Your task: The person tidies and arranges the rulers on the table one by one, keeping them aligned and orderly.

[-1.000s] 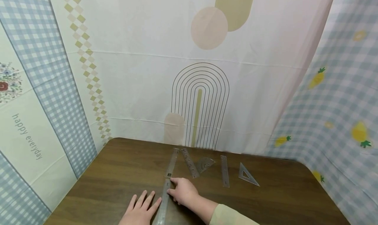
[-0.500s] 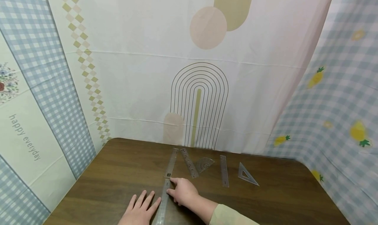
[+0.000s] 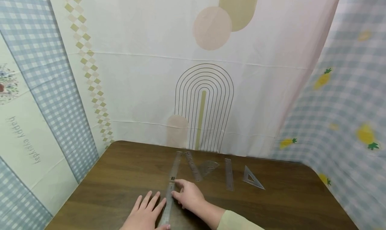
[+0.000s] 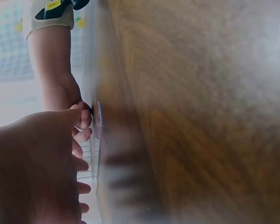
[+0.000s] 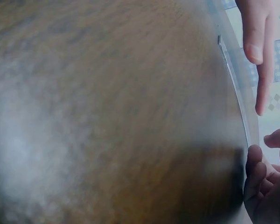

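A long clear ruler [image 3: 169, 199] lies lengthwise near the middle of the table, its far end meeting the near end of another clear ruler [image 3: 176, 165]. My right hand [image 3: 190, 195] is on its right edge close to that joint, index finger and thumb at the edge, other fingers curled in. Spread flat to the left is my left hand [image 3: 144, 212], fingers straight, with a fingertip by the ruler's left edge and the thumb over its near part. From the right wrist view, the ruler [image 5: 234, 84] shows as a thin edge running to the right hand's fingertips.
Right of the rulers lie a clear ruler with cut-out shapes [image 3: 193, 166], a protractor [image 3: 209, 168], another short ruler [image 3: 229, 174] and a set square [image 3: 252, 178]. Printed curtains [image 3: 144, 89] hang behind the wooden table [image 3: 99, 189].
My left hand has shifted slightly forward and right, and its thumb now shows over the near part of the ruler. The right hand and rulers look nearly unmoved.
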Demonstrator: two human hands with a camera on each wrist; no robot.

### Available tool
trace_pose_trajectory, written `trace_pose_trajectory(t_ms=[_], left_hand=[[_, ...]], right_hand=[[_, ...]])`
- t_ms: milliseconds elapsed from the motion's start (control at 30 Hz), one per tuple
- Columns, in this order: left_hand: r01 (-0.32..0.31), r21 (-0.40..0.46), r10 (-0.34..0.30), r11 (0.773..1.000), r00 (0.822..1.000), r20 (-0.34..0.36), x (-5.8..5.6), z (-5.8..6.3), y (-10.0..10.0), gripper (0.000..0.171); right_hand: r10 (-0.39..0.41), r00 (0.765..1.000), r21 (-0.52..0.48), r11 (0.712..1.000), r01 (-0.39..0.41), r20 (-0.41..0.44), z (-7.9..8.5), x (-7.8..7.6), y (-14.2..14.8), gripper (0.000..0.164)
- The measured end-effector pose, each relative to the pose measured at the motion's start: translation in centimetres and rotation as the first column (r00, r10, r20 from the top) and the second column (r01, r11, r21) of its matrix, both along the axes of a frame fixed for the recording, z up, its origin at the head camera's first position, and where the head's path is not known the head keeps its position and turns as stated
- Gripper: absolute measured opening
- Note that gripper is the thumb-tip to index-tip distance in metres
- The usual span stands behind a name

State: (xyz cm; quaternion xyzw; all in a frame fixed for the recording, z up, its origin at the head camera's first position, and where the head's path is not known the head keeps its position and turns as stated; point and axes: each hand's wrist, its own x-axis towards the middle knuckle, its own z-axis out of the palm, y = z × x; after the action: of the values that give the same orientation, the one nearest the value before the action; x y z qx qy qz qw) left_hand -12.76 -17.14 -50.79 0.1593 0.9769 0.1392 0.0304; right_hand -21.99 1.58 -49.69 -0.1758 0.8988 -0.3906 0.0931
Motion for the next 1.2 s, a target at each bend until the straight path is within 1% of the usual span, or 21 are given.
trace_pose_trajectory(t_ms=[133, 200, 300, 400, 600, 667, 767, 900, 1033, 1200], left_hand=[[-0.039, 0.04, 0.042, 0.998, 0.998, -0.056, -0.4, 0.3, 0.3, 0.085], [-0.064, 0.044, 0.067, 0.997, 0.995, -0.072, -0.5, 0.5, 0.3, 0.084], [-0.092, 0.046, 0.096, 0.995, 0.992, -0.086, -0.7, 0.9, 0.4, 0.082], [-0.113, 0.045, 0.116, 0.993, 0.99, -0.081, -0.9, 1.4, 0.5, 0.082], [-0.147, 0.045, 0.149, 0.988, 0.988, -0.046, -1.6, 2.2, 0.8, 0.082], [-0.151, 0.04, 0.153, 0.988, 0.987, -0.051, -1.9, 2.3, 0.9, 0.081], [-0.155, 0.031, 0.157, 0.987, 0.985, -0.077, -2.2, 2.5, 1.0, 0.08], [-0.167, 0.037, 0.169, 0.985, 0.982, -0.087, -2.7, 2.8, 1.1, 0.078], [-0.181, 0.04, 0.183, 0.983, 0.981, -0.068, -3.4, 2.7, 1.3, 0.078], [-0.192, 0.04, 0.194, 0.981, 0.978, -0.077, -4.6, 2.3, 1.7, 0.079]], right_hand=[[-0.013, 1.0, -0.067, 0.998, 0.012, -0.018, 0.2, -0.1, 0.6, 0.046], [-0.005, 1.0, -0.098, 0.995, 0.003, -0.023, 0.2, -0.1, 0.6, 0.045], [-0.005, 0.999, -0.133, 0.991, 0.001, -0.032, 0.3, -0.4, 0.6, 0.044], [-0.012, 0.999, -0.149, 0.989, 0.007, -0.037, 0.5, -0.6, 0.7, 0.044], [-0.02, 0.999, -0.146, 0.989, 0.012, -0.05, 0.8, -0.6, 0.8, 0.043], [-0.017, 0.998, -0.145, 0.989, 0.009, -0.054, 0.8, -0.6, 0.8, 0.044], [-0.017, 0.998, -0.152, 0.988, 0.007, -0.064, 0.8, -0.8, 0.9, 0.044], [-0.017, 0.997, -0.168, 0.986, 0.005, -0.07, 0.9, -1.4, 1.0, 0.044], [-0.016, 0.997, -0.153, 0.988, 0.005, -0.073, 0.9, -2.1, 1.4, 0.046], [-0.024, 0.994, -0.109, 0.994, 0.013, -0.105, 0.8, -3.2, 2.0, 0.047]])
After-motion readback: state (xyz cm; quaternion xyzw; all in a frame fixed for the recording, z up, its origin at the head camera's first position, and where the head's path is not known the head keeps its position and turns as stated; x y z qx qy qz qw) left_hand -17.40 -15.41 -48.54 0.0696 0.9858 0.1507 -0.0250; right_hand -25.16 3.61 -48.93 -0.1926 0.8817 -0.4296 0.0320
